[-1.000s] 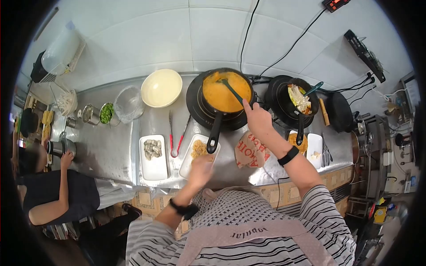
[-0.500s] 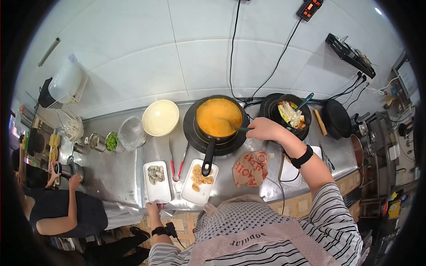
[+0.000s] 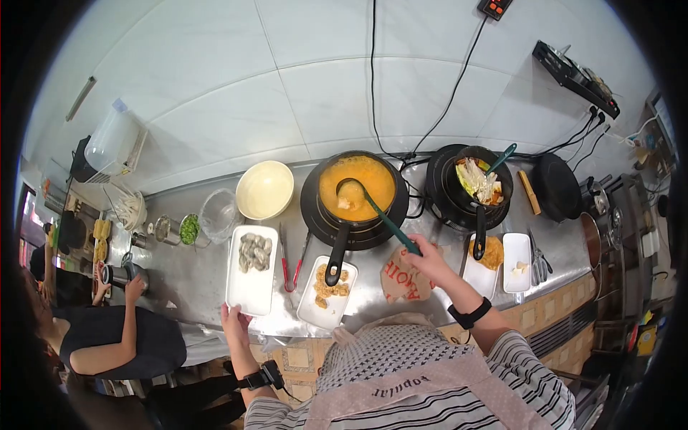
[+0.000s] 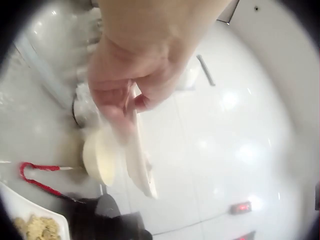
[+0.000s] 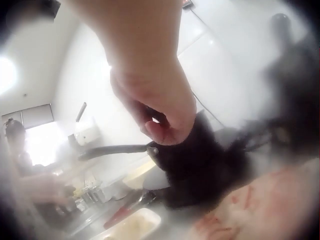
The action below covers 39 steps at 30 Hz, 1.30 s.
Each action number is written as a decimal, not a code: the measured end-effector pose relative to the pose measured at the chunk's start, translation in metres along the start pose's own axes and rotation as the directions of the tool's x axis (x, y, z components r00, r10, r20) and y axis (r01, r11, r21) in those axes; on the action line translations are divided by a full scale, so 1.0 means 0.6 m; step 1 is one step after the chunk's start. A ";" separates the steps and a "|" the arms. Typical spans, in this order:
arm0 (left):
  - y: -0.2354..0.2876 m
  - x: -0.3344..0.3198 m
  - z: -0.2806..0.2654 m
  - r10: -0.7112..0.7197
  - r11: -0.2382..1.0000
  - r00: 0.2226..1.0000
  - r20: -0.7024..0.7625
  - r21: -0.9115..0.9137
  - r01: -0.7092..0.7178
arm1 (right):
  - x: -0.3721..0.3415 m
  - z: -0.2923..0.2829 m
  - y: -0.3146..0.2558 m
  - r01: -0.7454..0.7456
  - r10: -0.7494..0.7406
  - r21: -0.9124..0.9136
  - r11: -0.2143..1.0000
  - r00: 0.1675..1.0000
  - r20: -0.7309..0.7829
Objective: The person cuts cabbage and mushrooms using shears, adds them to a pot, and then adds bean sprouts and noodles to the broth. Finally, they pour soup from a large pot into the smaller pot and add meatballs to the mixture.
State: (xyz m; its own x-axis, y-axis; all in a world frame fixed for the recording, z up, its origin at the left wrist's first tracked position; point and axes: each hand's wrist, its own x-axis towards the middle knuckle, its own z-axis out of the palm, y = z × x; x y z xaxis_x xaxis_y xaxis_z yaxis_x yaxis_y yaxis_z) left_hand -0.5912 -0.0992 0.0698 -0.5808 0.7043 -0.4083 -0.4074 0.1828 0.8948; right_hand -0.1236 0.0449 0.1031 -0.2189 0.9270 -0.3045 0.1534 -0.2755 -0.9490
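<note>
My left hand (image 3: 236,322) pinches the near edge of a white rectangular tray (image 3: 249,297) between thumb and fingers. Grey shucked oysters (image 3: 255,253) lie toward the tray's far end. Seen edge-on in the left wrist view, the tray (image 4: 139,162) stands out from the hand against the wall. My right hand (image 3: 428,259) grips the end of a dark green ladle (image 3: 387,223). Its bowl sits in orange soup (image 3: 374,175), with a pale piece in it. The soup fills a black pan whose handle (image 3: 337,261) points toward me. In the right wrist view, my hand's curled fingers (image 5: 162,132) show.
A second pan (image 3: 466,208) holds white mushrooms and greens. Red tongs (image 3: 289,279), a tray of golden bits (image 3: 308,308), a cream bowl (image 3: 265,190) and a printed paper bag (image 3: 405,276) surround the burner. Another person (image 3: 118,337) works at the left.
My left hand left the tray of golden bits, took the oyster tray's near edge and raised it. My right hand moved the ladle through the soup and now holds it nearer me.
</note>
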 end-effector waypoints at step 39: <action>0.022 -0.228 0.532 -0.039 0.999 0.664 0.747 0.020 0.036 | -0.110 0.052 -0.084 0.297 -0.208 0.226 0.928 0.915 -0.346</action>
State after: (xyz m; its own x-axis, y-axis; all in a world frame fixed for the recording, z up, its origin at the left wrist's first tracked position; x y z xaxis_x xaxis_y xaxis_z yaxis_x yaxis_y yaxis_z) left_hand -0.2924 0.0259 0.1948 0.1569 0.9728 -0.1707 -0.4137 0.2217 0.8830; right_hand -0.1471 -0.0103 0.1686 0.1014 0.9935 -0.0524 -0.1404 -0.0379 -0.9894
